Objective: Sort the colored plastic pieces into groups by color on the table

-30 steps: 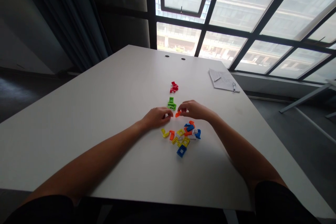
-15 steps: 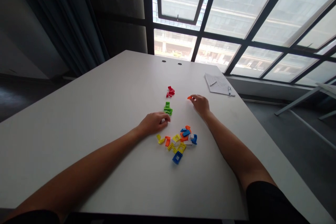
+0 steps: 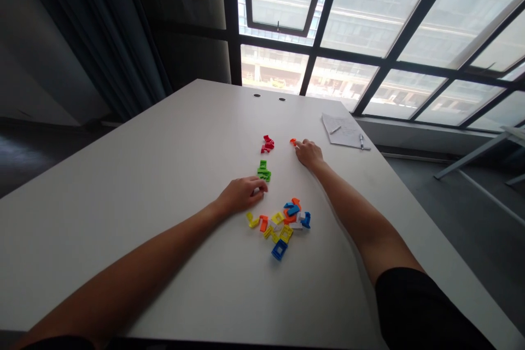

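Note:
Over the far right part of the white table [image 3: 180, 136], my right hand [image 3: 309, 152] pinches a small orange plastic piece [image 3: 292, 141] at its fingertips. My left hand [image 3: 244, 193] rests on the tabletop with loosely curved fingers, thumb and fingers apart and nothing visible between them. Just beyond its fingertips lie several green plastic pieces [image 3: 263, 174]. A group of red pieces [image 3: 268, 145] sits farther back, left of the orange one. Nearer to me is a mixed pile with yellow pieces [image 3: 286, 234], blue pieces [image 3: 279, 250], orange pieces [image 3: 263, 223] and white pieces [image 3: 296, 226].
Sheets of paper [image 3: 344, 134] with a pen [image 3: 335, 129] and another pen [image 3: 361, 142] lie by the right table edge. Two round inserts [image 3: 281, 99] are set in the far end. Windows stand behind, and a dark curtain [image 3: 102, 27] hangs at left.
My right hand has moved slightly farther away with the orange piece, level with the red group. My left hand stays in place; the whole view has shifted a little.

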`<state>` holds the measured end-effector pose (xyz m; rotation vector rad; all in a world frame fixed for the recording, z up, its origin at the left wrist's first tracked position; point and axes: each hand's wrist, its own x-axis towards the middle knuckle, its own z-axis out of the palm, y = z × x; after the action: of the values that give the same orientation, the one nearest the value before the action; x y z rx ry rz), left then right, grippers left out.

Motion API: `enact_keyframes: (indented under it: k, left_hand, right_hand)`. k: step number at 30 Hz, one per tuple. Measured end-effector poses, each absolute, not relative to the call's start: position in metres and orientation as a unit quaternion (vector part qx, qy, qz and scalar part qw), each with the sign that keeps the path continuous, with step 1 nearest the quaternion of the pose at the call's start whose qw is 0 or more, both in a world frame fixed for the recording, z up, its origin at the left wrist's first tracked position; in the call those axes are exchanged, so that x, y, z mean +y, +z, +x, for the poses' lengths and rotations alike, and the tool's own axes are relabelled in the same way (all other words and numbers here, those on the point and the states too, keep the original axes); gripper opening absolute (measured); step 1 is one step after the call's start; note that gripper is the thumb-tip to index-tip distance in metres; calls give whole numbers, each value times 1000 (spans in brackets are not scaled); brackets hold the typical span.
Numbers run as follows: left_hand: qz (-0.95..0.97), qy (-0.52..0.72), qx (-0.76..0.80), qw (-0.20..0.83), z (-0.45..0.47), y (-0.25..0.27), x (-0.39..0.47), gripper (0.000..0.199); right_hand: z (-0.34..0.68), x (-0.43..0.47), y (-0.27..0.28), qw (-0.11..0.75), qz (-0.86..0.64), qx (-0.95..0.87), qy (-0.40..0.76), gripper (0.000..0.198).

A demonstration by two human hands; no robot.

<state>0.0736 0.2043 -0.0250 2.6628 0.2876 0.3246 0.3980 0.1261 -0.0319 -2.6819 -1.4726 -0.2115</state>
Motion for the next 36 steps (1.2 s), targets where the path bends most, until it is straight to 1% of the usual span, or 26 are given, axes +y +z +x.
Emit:
enact_keyframes:
  k: [5,8,10,13,17,19,20,22,24,26,28,31,36]
  left_hand:
    - [964,113,101,220,73,-23,205,19]
    - [963,109,100,224,73,-23,206,19]
    - [963,108,101,226,73,-24,206,19]
    - [962,108,102,230,72,-23,205,20]
    - [960,111,106,233,72,-23,204,22]
    - [961,112,106,229,72,-23,203,22]
    - [962,112,105,227,72,-23,203,23]
    - [963,111,103,223,72,-24,204,23]
    - [964,111,102,220,72,-24,204,23]
    - [964,112,102,218,72,-24,204,23]
    - [964,113,105,217,72,-23,203,23]
    - [963,115,112,217,71,-24,203,23]
    - [963,116,104,219,71,-26,204,22]
  right_hand:
    - [398,138,-34,36,-881,-467,-67,46]
    - [393,131,-40,70,-887,-448,-91,51]
    - [388,120,-46,118,-883,-440,-109,52]
    - [376,97,-54,224,-839,-484,-104,43]
    - [348,53,-58,382,-695,-609,-14,31]
    - [331,29,-54,435,-647,-625,39,28]
    - [324,17,-51,448,-635,-626,71,26]
    - [314,-2,-44,444,-617,-632,152,25]
    - [309,-15,-38,411,-599,-652,216,25]
    - [310,-21,-33,371,-588,-679,235,26]
    - [312,-21,-30,338,-587,-701,225,26]
    - [315,-18,-30,316,-607,-704,192,27]
    - [316,-17,-40,299,-696,-648,81,26]
